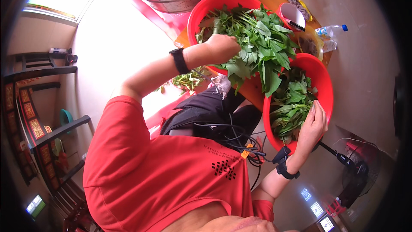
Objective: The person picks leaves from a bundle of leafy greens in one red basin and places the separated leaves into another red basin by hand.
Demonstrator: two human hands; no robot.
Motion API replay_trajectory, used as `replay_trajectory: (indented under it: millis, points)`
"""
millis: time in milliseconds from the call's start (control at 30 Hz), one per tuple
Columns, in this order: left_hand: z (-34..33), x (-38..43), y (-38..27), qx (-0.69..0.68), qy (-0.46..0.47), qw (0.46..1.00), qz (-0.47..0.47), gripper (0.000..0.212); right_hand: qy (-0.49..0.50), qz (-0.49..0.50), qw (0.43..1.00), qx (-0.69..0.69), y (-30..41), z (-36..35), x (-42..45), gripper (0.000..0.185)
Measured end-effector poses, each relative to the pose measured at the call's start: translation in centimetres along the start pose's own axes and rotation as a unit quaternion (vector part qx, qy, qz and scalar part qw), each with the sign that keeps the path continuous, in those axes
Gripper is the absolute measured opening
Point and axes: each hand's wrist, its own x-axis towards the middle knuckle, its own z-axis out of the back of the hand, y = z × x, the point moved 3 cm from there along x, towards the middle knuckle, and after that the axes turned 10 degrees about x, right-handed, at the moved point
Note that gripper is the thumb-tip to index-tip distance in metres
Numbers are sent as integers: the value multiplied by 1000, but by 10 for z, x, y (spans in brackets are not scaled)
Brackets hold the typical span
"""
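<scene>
Leafy green vegetables (262, 39) fill a large red plastic basin (193, 22) and hang over its near rim. My left hand (225, 49) is curled over these greens, closed on a stalk whose blurred pale end sticks up beside the knuckles. A second red basin (323, 77), nearer on the right, holds more leafy greens (291, 106). Inside its right rim is my right hand (314, 119), with thumb and fingertips close together at the leaves; whether they pinch a leaf is unclear. Each wrist wears a black strap.
A wooden table (252, 92) carries the large basin, a red cup (291, 14) and plastic bottles (330, 31). Metal bowls (180, 3) of utensils stand at the top. Loose greens (190, 80) lie beside my legs. Black cables (231, 135) cross my lap. A fan (357, 170) stands at right.
</scene>
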Motion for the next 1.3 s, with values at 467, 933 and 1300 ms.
replay_trajectory:
  millis: [467,933,1300]
  points:
    - [26,-30,44,-805,-87,564,163,10,124,-113,866,471,58,-47,27,26]
    - [38,-43,-10,-789,-78,596,128,18,355,-289,553,696,105,-111,30,41]
    - [46,-61,-26,-738,-127,659,66,12,154,-26,945,289,100,-99,22,9]
